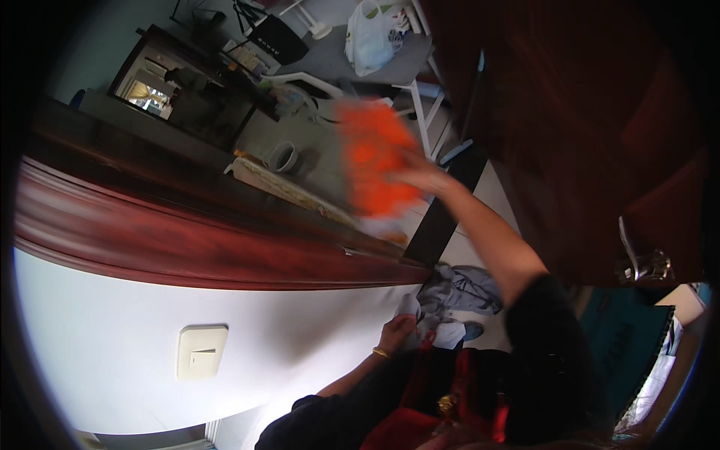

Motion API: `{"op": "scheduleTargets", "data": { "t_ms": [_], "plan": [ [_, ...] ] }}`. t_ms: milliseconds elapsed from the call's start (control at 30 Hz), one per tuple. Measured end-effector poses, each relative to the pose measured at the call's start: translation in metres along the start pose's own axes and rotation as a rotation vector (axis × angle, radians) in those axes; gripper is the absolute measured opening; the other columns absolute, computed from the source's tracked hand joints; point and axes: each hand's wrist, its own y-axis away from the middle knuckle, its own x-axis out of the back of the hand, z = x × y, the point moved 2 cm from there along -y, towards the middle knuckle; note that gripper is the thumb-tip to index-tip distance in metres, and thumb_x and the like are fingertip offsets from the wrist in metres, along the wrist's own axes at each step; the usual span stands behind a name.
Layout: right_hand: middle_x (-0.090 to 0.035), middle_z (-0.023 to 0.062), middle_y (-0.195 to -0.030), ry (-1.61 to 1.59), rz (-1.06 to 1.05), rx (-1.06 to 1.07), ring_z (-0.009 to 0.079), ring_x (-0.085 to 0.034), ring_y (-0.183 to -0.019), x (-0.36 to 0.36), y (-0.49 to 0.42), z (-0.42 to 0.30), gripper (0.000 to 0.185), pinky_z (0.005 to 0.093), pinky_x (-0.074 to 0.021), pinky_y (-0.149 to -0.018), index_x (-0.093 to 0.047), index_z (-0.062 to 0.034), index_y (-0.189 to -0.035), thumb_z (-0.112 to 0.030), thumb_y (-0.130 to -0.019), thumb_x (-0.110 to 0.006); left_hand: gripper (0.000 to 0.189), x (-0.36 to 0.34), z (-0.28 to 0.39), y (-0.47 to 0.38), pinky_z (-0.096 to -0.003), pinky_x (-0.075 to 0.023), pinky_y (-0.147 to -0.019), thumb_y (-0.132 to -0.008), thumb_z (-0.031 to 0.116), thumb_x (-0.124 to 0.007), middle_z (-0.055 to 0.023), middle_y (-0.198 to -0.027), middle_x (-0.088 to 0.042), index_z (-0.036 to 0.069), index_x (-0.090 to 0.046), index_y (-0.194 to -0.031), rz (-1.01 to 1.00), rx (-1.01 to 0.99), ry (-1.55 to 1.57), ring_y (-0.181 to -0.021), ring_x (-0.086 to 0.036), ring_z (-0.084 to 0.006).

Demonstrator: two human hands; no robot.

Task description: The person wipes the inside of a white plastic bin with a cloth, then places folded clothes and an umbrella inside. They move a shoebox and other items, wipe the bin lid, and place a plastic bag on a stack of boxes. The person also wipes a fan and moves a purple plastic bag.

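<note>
My right hand [419,173], blurred by motion, grips a bright orange cloth-like item [374,160] at its right edge, held out in the doorway. It looks fluffy or textured, but the blur hides what it is exactly. Low in the picture, my left hand [400,328], with a gold-coloured bracelet at the wrist, has its fingers closed on a pale grey-white cloth [409,306]. Below and beside it hangs more whitish cloth [449,335]. A crumpled grey garment [469,288] lies on the floor near my feet.
A dark red wooden door frame [225,239] runs along the left, above a white wall with a light switch [201,352]. The dark door [562,140] with a metal handle [641,264] stands at right. Beyond are a grey table [332,56], a plastic bag [368,45] and a cup-like container [283,157].
</note>
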Motion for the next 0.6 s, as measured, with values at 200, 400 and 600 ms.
{"op": "scheduleTargets", "data": {
  "t_ms": [200,400,600],
  "plan": [
    [-0.029,0.0182,-0.155,0.318,0.191,0.422,0.0348,-0.026,-0.143,-0.082,-0.109,-0.110,0.080,0.0416,-0.0238,-0.117,-0.034,-0.0119,-0.150,-0.042,-0.084,-0.067,0.022,-0.013,-0.008,0.002,-0.0260,-0.0518,-0.077,-0.094,0.015,-0.062,-0.0048,-0.092,-0.069,0.004,-0.062,-0.113,-0.137,-0.215,0.078,-0.086,-0.066,-0.0118],
    [-0.059,0.0231,-0.122,0.699,0.217,-0.185,0.0385,-0.056,-0.114,0.005,0.144,0.110,0.053,0.0440,-0.0453,-0.098,-0.054,-0.0052,-0.133,-0.024,-0.085,-0.065,0.022,-0.016,0.008,-0.009,-0.0265,-0.0523,-0.070,-0.093,0.016,-0.064,-0.0057,-0.087,-0.071,0.006,-0.064,-0.113,-0.087,-0.160,-0.034,-0.081,-0.067,-0.0125],
    [-0.069,0.0179,-0.107,0.518,0.511,-1.224,0.0360,-0.064,-0.103,-0.019,0.577,0.239,0.044,0.0410,-0.0514,-0.089,-0.067,-0.0072,-0.114,-0.034,-0.078,-0.067,0.018,-0.053,0.028,-0.066,-0.0266,-0.0495,-0.077,-0.095,0.010,-0.060,-0.0083,-0.084,-0.070,0.002,-0.062,-0.111,-0.332,-0.281,0.153,-0.079,-0.065,-0.0138]
  ]
}}
